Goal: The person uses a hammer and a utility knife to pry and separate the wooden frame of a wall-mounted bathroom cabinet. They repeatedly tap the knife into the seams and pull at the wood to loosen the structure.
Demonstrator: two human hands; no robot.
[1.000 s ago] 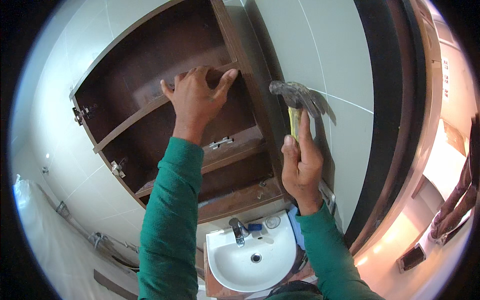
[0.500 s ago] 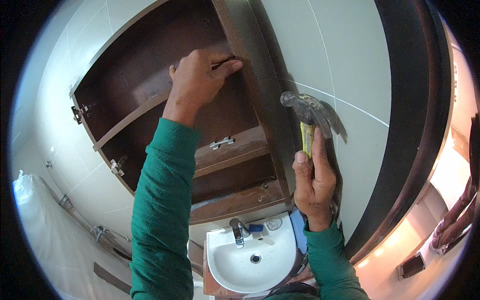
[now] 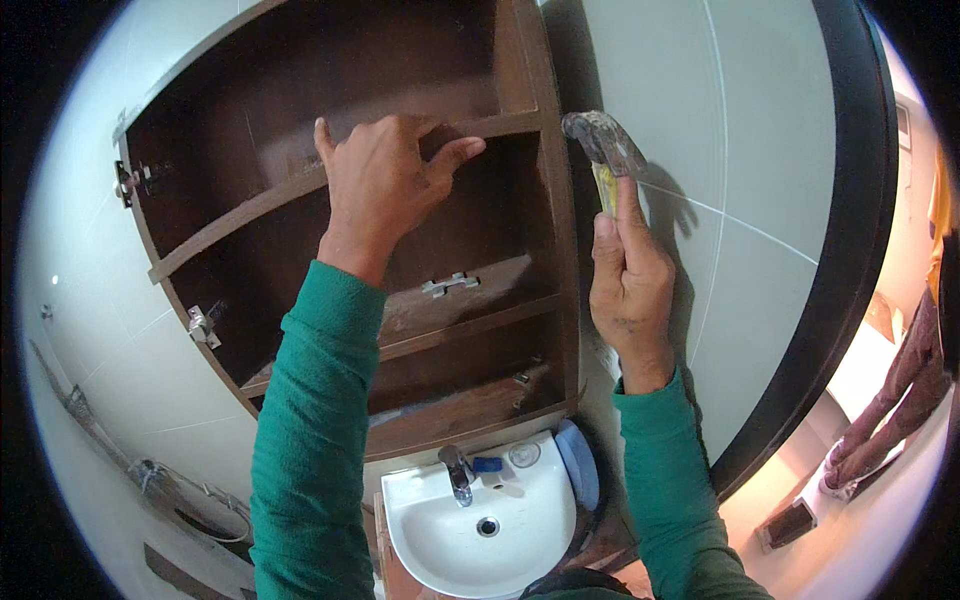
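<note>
My left hand (image 3: 385,180) is in front of the upper shelf of an open brown wooden cabinet (image 3: 552,210). Its thumb and little finger stick out, the index finger is bent by the shelf's front edge (image 3: 505,124), and I see nothing between thumb and index. The other fingertips are hidden. On the right, my right hand (image 3: 632,290) is closed around a claw hammer (image 3: 607,143), index finger stretched up toward its head. The hammer's dark, worn head is uppermost, beside the cabinet's right side and in front of the tiled wall; some yellow handle shows.
Below the cabinet is a white washbasin (image 3: 420,545) with a metal tap (image 3: 457,475) and a small blue item (image 3: 487,465). Metal hinges (image 3: 204,326) sit on the cabinet's left edge. A dark door frame (image 3: 850,230) rises at right; another person's legs (image 3: 900,385) show beyond it.
My left hand has drawn back leftward from the cabinet's right upright, and its thumb and index have parted. My right hand has raised the hammer closer to the cabinet's side. The view has shifted.
</note>
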